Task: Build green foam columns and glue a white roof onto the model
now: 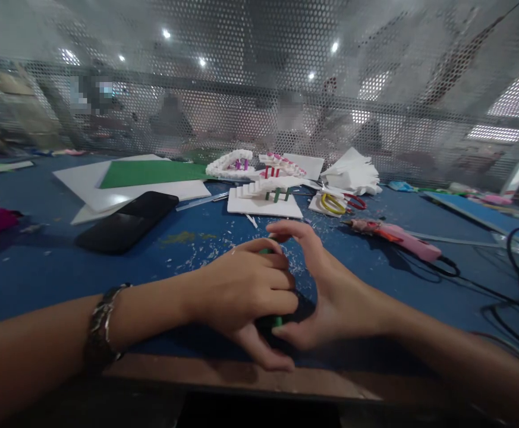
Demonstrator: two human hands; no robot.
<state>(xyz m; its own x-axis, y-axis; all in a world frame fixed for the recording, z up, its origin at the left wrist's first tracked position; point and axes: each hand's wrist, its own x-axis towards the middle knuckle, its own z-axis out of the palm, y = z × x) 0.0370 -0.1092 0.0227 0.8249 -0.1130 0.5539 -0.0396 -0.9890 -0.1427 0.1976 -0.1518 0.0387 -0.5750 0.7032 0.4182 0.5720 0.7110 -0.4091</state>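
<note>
Close to the table's front edge, my two hands meet around a small green piece, probably foam or card. Most of it is covered by fingers, so its full shape cannot be made out. My left hand wraps its curled fingers over the piece, thumb pointing down toward the edge. From the other side, my right hand makes a C, with the forefinger at the far end and the thumb at the near end of the green. Just beyond stands a white stepped model with green posts on a white base.
A black phone and green sheet lie left. Behind are white models with purple and red parts. At right are scissors and a pink corded tool, like a glue gun. White scraps litter the blue table.
</note>
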